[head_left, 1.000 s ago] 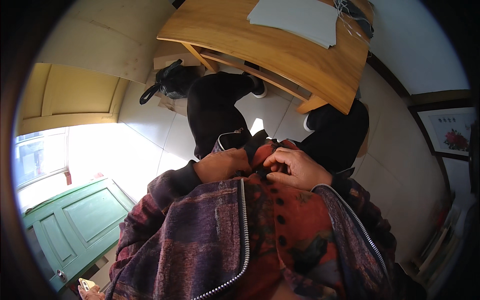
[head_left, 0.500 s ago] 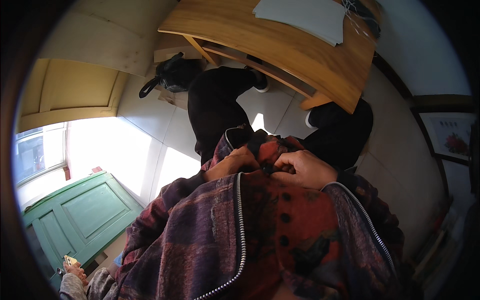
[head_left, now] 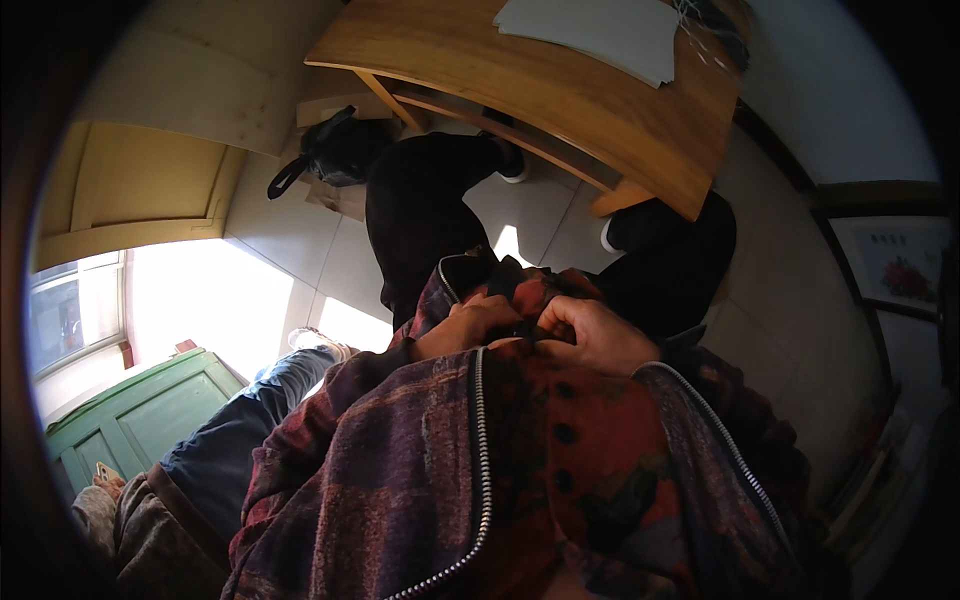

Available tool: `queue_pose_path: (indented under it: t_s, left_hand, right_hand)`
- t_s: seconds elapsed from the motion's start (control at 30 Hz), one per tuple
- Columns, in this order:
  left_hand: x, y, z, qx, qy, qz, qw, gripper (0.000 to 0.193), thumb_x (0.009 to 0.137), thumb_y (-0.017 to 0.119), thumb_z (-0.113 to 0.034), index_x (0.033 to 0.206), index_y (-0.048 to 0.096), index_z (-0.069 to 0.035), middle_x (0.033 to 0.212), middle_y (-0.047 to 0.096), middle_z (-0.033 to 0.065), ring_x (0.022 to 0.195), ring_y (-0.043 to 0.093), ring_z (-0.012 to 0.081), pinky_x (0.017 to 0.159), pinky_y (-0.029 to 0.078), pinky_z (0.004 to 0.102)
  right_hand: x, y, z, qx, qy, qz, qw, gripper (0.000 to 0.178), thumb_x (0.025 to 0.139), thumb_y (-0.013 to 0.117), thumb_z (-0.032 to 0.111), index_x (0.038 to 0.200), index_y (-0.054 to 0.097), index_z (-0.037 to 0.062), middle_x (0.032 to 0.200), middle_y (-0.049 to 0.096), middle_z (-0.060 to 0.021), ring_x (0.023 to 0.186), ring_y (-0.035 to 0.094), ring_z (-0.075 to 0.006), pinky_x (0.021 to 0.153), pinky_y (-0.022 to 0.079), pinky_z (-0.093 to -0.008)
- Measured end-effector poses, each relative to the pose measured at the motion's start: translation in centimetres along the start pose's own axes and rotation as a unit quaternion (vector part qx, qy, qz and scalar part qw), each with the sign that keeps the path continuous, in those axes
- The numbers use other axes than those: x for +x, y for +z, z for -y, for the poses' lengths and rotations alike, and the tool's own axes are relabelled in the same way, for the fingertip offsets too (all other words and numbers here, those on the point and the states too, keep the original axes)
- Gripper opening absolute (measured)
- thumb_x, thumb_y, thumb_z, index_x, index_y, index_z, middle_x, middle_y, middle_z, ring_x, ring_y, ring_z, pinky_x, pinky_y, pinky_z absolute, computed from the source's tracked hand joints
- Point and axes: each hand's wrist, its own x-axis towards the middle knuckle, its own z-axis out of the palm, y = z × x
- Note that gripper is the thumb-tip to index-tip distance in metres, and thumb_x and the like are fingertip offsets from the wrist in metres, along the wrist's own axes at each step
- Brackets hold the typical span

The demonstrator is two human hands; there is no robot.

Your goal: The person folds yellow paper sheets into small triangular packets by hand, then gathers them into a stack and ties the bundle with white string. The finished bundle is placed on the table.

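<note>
Both of my hands meet at my waist, over the lower front of a red patterned shirt (head_left: 563, 400) with dark buttons. My left hand (head_left: 468, 325) is closed, its fingertips turned inward and partly hidden. Close beside it, my right hand (head_left: 605, 338) is closed too, with curled fingers and the thumb pressed in. A dark strip of material shows between the two hands; what it is, and what exactly the fingers grip, I cannot make out. My open plaid jacket (head_left: 400, 430) with a metal zipper hangs on either side of the shirt.
A wooden table (head_left: 560, 90) with a stack of white sheets (head_left: 600, 35) stands ahead of my knees. A black plastic bag (head_left: 345, 150) lies on the floor. At left are a green cabinet (head_left: 150, 415) and a person in jeans (head_left: 235, 430) holding a phone (head_left: 106, 470).
The person at left has come further into view, a leg now covering part of the green cabinet. My hands stay at my waist, drawn slightly closer together, with more dark material showing between them.
</note>
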Motion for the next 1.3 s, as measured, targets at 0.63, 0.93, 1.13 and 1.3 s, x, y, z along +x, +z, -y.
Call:
queue_pose_path:
  t_s: [0.63,0.93,1.13,1.3]
  left_hand:
    - [0.0,0.1,-0.8,-0.031,-0.011,0.002,0.999,0.032,0.087,0.066,-0.026,0.111,0.061,-0.004,0.106,0.059,0.0095,0.101,0.056,0.0239,0.087,0.043,0.0348]
    - [0.1,0.1,-0.5,-0.002,0.013,0.000,1.000,0.030,0.088,0.065,-0.024,0.113,0.061,-0.007,0.108,0.060,0.0090,0.102,0.054,0.0236,0.092,0.038,0.0360]
    - [0.7,0.1,-1.3,0.041,0.041,-0.059,0.997,0.039,0.091,0.060,-0.038,0.109,0.060,-0.004,0.105,0.062,0.0132,0.095,0.060,0.0259,0.079,0.047,0.0347]
    - [-0.7,1.1,-1.8,-0.244,-0.124,-0.193,0.942,0.045,0.095,0.054,-0.044,0.112,0.055,-0.003,0.091,0.062,0.0089,0.085,0.058,0.0150,0.069,0.046,0.0285]
  right_hand:
    - [-1.2,-0.6,0.0,-0.055,-0.020,-0.001,0.998,0.029,0.082,0.071,0.025,0.092,0.060,0.0004,0.083,0.066,-0.0088,0.073,0.063,-0.0169,0.064,0.050,-0.0302]
    - [-1.2,-0.5,0.3,-0.058,-0.020,-0.009,0.998,0.029,0.080,0.070,0.025,0.090,0.058,-0.0001,0.081,0.062,-0.0086,0.071,0.058,-0.0181,0.065,0.048,-0.0312]
    - [-1.3,-0.3,-0.3,-0.015,-0.008,-0.024,1.000,0.025,0.080,0.067,0.020,0.090,0.057,-0.0004,0.083,0.060,-0.0078,0.075,0.057,-0.0158,0.066,0.047,-0.0302]
    - [-1.7,-0.1,-1.1,0.060,-0.032,-0.139,0.988,0.025,0.082,0.064,0.021,0.092,0.056,-0.0007,0.081,0.058,-0.0053,0.075,0.054,-0.0121,0.068,0.046,-0.0283]
